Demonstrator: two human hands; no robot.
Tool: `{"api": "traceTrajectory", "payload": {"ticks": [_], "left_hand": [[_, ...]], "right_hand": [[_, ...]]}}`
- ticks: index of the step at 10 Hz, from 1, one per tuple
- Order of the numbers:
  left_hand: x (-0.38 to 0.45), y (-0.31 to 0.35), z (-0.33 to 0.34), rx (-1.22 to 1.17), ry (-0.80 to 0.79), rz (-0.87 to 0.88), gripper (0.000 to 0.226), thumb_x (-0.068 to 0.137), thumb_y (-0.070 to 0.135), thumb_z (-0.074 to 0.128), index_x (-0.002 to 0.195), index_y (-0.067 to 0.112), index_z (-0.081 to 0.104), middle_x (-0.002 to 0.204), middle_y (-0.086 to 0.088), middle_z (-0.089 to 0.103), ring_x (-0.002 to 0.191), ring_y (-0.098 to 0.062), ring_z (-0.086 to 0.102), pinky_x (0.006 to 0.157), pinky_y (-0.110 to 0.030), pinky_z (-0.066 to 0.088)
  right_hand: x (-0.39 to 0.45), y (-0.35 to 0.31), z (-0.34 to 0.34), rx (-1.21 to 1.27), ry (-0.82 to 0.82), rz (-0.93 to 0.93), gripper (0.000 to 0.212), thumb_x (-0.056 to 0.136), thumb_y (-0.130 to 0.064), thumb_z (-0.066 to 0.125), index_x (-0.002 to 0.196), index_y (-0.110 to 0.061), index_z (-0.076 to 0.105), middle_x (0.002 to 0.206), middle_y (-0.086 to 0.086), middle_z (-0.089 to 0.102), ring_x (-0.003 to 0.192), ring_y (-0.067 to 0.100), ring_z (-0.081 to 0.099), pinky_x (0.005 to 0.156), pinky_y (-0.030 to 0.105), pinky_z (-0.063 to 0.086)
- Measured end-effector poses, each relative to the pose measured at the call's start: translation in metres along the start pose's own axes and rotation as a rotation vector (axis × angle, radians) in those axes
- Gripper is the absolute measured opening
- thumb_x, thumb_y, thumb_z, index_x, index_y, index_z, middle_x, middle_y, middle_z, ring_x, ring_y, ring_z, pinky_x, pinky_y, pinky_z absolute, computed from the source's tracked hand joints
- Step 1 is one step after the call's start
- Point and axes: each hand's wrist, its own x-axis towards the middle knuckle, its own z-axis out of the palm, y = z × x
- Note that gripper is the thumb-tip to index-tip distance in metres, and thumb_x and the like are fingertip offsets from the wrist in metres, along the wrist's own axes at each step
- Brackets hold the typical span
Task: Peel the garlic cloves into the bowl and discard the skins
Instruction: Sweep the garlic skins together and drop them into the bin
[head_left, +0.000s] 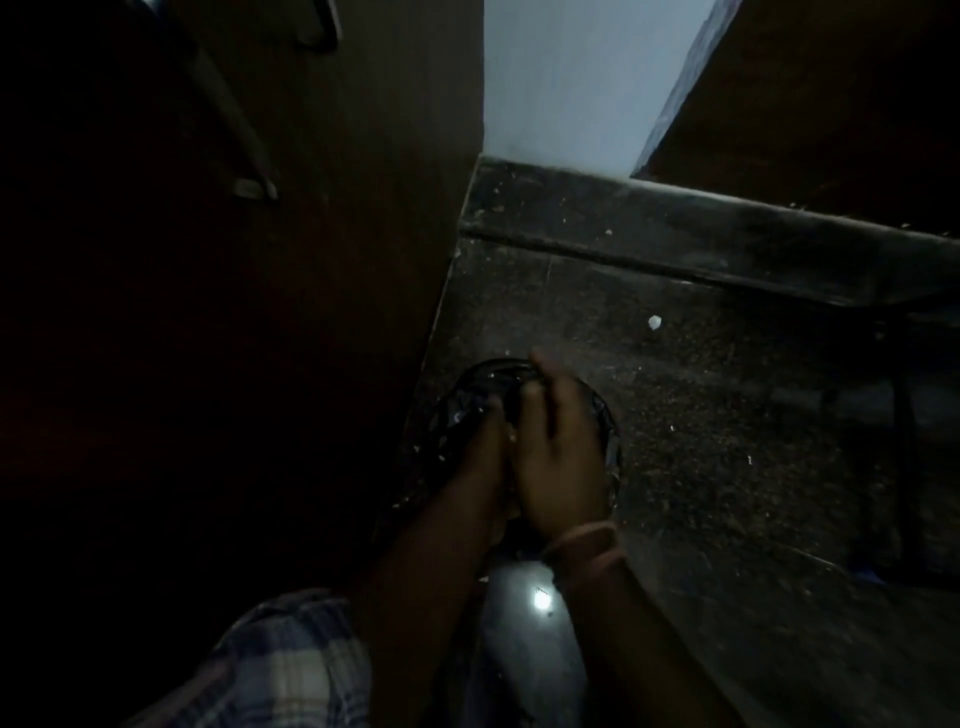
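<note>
Hands (530, 447) over skin-flecked black bin (467, 410)

A dim corner where I stand.
Dark speckled stone floor (727, 415) meets a pale blue-white wall (561, 78) above a dark skirting (675, 223); a brown wooden door (337, 208) stands to my left, another brown panel (831, 104) to my right.

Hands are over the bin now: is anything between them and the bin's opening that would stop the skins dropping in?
Nothing visible does. Both hands, left hand and right hand, are pressed together directly above the black-lined bin. The frame is too dark to show any skins, or the opening beneath the hands.
</note>
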Motion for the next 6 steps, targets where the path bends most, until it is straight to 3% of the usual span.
{"api": "traceTrajectory", "payload": {"ticks": [1,2,3,4,5,6], "left_hand": [[-0.029,0.039,0.015,-0.216,-0.077,0.026,0.058,0.105,0.051,0.033,0.145,0.011,0.049,0.151,-0.008,0.048,0.137,-0.029,0.047,0.109,-0.035,0.041],[-0.039,0.056,0.024,-0.178,0.063,0.277,0.045,0.109,0.038,0.034,0.145,0.016,0.05,0.151,0.0,0.047,0.139,-0.022,0.044,0.112,-0.034,0.037],[-0.054,0.033,0.033,0.232,0.003,0.378,0.057,0.106,0.055,0.031,0.153,0.023,0.041,0.143,0.032,0.039,0.141,-0.018,0.036,0.063,-0.001,0.026],[-0.061,0.006,0.014,0.582,-0.032,0.354,0.05,0.111,0.029,0.031,0.155,0.006,0.03,0.162,0.004,0.028,0.152,-0.027,0.023,0.082,0.0,0.03],[-0.073,0.026,0.004,0.563,0.143,0.271,0.053,0.108,0.044,0.027,0.148,0.014,0.047,0.144,0.001,0.048,0.141,-0.022,0.041,0.102,-0.012,0.022],[-0.101,0.073,0.022,0.294,0.218,0.121,0.088,0.091,0.075,0.024,0.136,0.008,0.06,0.14,-0.012,0.058,0.129,-0.035,0.055,0.113,-0.043,0.039]], "right_hand": [[-0.019,0.057,-0.014,-0.435,-0.303,0.285,0.072,0.096,-0.069,0.019,0.15,-0.029,0.045,0.157,-0.008,0.039,0.148,0.01,0.031,0.119,0.034,0.026],[-0.008,0.063,-0.038,-0.507,-0.188,0.69,0.053,0.105,-0.044,0.042,0.132,-0.002,0.062,0.137,0.024,0.059,0.129,0.037,0.055,0.104,0.038,0.044],[0.001,-0.008,-0.023,-0.416,-0.133,0.737,0.055,0.106,-0.043,0.038,0.131,0.001,0.06,0.133,0.028,0.06,0.123,0.041,0.058,0.108,0.052,0.044],[0.007,-0.074,-0.001,0.36,-0.116,0.611,0.057,0.091,-0.055,0.058,0.123,-0.009,0.07,0.121,0.016,0.071,0.115,0.034,0.066,0.105,0.052,0.048],[0.005,-0.109,-0.019,0.372,0.039,0.556,0.028,0.094,-0.042,0.061,0.097,-0.018,0.075,0.097,0.004,0.077,0.096,0.024,0.072,0.091,0.039,0.056],[-0.019,-0.125,-0.038,-0.054,0.143,0.424,0.032,0.104,-0.026,0.047,0.099,-0.01,0.074,0.102,0.01,0.074,0.095,0.028,0.068,0.088,0.035,0.053]]}}
